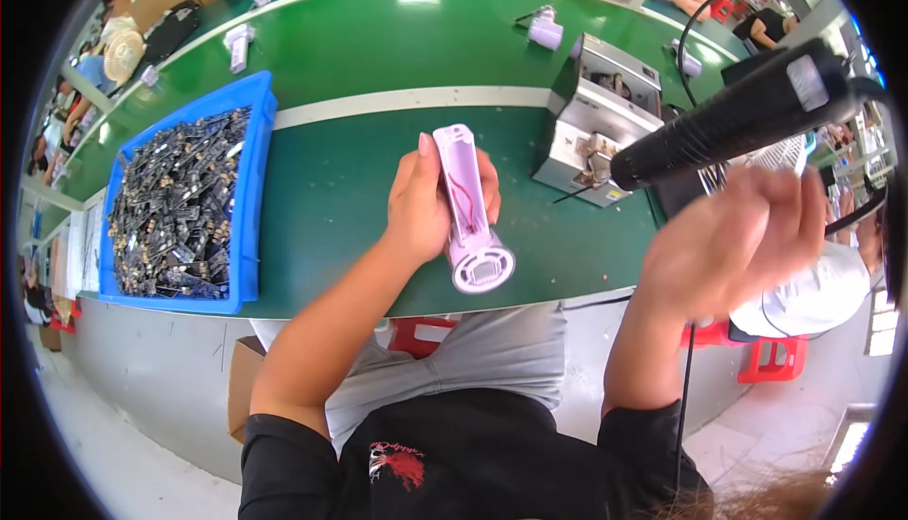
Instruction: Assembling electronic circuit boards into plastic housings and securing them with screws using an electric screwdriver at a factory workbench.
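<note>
My left hand (421, 203) is closed around a lilac plastic housing (461, 175), held above the green bench. The housing's long open side faces up, its round ring-shaped end points toward me, and red wires (463, 194) run inside it. On the right, my right hand (724, 246) is raised and smeared by motion, with its fingers bent. A black electric screwdriver (738, 118) slants just above that hand, with a cord at its upper end. Whether the right hand holds anything small cannot be made out.
A blue tray (250, 189) of small dark circuit boards (175, 203) stands at left. A silver metal machine (605, 123) sits at right of the bench (331, 189). Beyond a pale rail, more lilac housings (544, 28) lie on a green surface. Other people sit across it.
</note>
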`<action>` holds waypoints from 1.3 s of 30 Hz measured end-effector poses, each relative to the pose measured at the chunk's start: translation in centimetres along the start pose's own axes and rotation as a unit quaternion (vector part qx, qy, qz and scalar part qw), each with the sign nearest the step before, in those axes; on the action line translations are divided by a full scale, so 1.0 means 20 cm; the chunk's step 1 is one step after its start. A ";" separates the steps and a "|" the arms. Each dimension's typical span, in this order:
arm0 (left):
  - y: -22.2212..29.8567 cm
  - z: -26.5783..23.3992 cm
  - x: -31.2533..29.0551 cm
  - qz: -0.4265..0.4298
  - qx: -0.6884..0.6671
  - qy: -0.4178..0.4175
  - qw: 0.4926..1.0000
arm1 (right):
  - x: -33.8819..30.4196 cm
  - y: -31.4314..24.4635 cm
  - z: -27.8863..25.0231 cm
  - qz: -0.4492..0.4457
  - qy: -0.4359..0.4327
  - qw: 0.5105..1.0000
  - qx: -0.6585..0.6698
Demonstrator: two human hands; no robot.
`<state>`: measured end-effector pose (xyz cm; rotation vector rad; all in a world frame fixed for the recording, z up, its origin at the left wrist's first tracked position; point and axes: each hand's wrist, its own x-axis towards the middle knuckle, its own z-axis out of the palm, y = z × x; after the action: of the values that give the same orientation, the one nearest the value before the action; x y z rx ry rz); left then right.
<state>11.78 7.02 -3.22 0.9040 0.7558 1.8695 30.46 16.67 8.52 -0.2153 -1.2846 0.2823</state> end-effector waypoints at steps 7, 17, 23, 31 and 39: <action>0.16 -0.03 -0.20 0.015 0.139 0.146 0.979 | -0.30 -0.20 0.24 0.032 -0.511 0.859 0.016; 0.33 -0.30 -0.41 -0.106 0.184 0.278 0.937 | -0.69 -0.19 0.46 0.281 -0.548 0.769 0.171; 0.75 -0.36 -0.52 -0.026 0.607 0.156 0.779 | -0.90 -0.08 0.55 0.466 -0.521 0.674 0.238; 1.24 -0.93 -0.57 -0.147 0.864 -0.098 0.470 | -1.01 -0.04 0.56 0.542 -0.450 0.637 0.313; 1.33 -0.92 -0.42 -0.015 0.852 -0.123 0.508 | -0.98 -0.01 0.56 0.570 -0.449 0.609 0.321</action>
<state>-12.76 -14.02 5.44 2.1102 2.4090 0.2315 14.64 10.05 -6.23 -0.2532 -1.7539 2.1709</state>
